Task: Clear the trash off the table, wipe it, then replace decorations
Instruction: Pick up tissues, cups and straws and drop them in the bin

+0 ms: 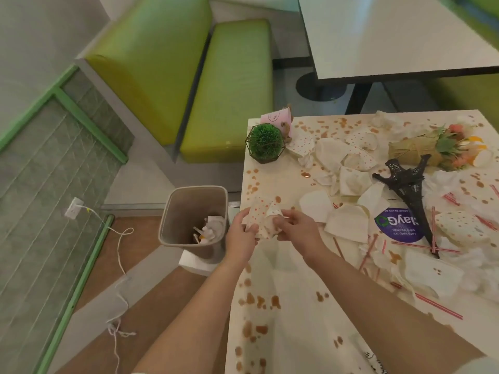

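Note:
A crumpled polka-dot paper napkin (261, 215) is held at the table's left edge by both hands. My left hand (240, 237) grips its left side, my right hand (295, 229) pinches its right side. The white table (294, 327) is spotted with brown stains and strewn with torn paper cups and napkins (348, 168) and red striped straws (437, 306). A grey trash bin (194, 209) with some trash inside stands on the floor just left of the table. Decorations on the table: a green ball plant (265, 141), a black Eiffel tower (407, 184) lying down, a flower bouquet (442, 149).
A pink paper cup (276, 117) lies at the table's far left corner. A purple round sticker (397, 225) sits near the tower. Green bench seats (232, 90) stand beyond the bin. Another table (391, 36) is further back. A white cable (118, 265) trails on the floor.

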